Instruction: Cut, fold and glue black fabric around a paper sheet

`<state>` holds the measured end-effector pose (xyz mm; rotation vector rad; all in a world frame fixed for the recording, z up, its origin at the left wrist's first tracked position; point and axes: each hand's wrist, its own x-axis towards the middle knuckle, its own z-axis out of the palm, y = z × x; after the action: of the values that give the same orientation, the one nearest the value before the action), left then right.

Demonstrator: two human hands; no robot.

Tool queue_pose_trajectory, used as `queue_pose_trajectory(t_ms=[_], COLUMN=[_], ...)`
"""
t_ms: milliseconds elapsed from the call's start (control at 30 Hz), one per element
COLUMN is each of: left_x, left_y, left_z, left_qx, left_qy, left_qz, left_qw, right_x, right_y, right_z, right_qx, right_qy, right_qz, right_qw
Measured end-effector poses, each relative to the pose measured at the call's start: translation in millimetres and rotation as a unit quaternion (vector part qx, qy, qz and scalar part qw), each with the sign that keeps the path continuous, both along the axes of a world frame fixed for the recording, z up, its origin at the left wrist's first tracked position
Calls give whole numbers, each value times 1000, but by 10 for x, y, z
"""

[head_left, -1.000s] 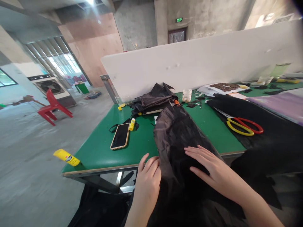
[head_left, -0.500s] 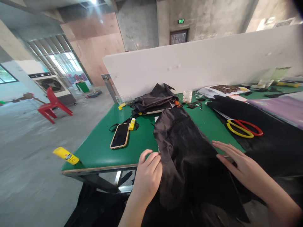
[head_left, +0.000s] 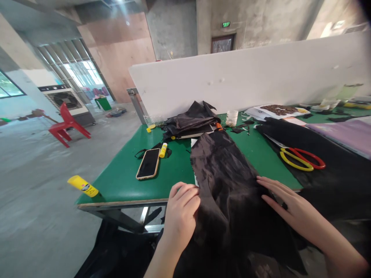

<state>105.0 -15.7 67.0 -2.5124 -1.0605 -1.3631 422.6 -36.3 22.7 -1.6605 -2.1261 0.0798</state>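
A piece of dark, shiny black fabric [head_left: 223, 173] lies over the front of the green table and hangs down towards me. A white edge of something flat shows under its left side. At that left edge is my left hand [head_left: 184, 210], its fingers curled and closed on the fabric; the fingertips are partly hidden. My right hand [head_left: 286, 204] is open, with fingers stretched out and the tips touching the fabric's right edge. To the right of it, scissors [head_left: 300, 157] with one red and one yellow handle lie on another black cloth [head_left: 327, 189].
On the green table [head_left: 116, 181] lie a phone [head_left: 148, 164], a small glue stick [head_left: 163, 150] and a larger yellow glue tube [head_left: 83, 186] at the left corner. Behind them are crumpled black fabric [head_left: 191, 119], a clear cup [head_left: 232, 118] and a white partition [head_left: 232, 81].
My right hand has shifted slightly left against the fabric, which is more creased in its upper part. My left hand stays at the left edge. The whole view has moved a little.
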Motion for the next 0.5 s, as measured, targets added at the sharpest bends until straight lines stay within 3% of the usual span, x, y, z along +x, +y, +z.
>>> queue_pose_trajectory(t_ms=[133, 233, 333, 433, 500], left_x=[32, 66, 128, 211, 261], left_y=[-76, -110, -92, -43, -19], left_z=[69, 39, -70, -190, -242], left_qx=[-27, -29, -122, -312, -395], left_qy=[-32, -53, -137, -296, -368], left_qz=[3, 21, 43, 56, 30], left_qw=[999, 998, 982, 901, 841], right_x=[-20, -24, -53, -105, -136], right_y=[-12, -8, 3, 6, 7], right_z=[-11, -30, -35, -13, 4], right_qx=[-26, -25, -8, 1, 2], right_qy=[1, -2, -10, -28, -36], right_qz=[6, 12, 26, 39, 47], right_qw=[1000, 1000, 1000, 999, 998])
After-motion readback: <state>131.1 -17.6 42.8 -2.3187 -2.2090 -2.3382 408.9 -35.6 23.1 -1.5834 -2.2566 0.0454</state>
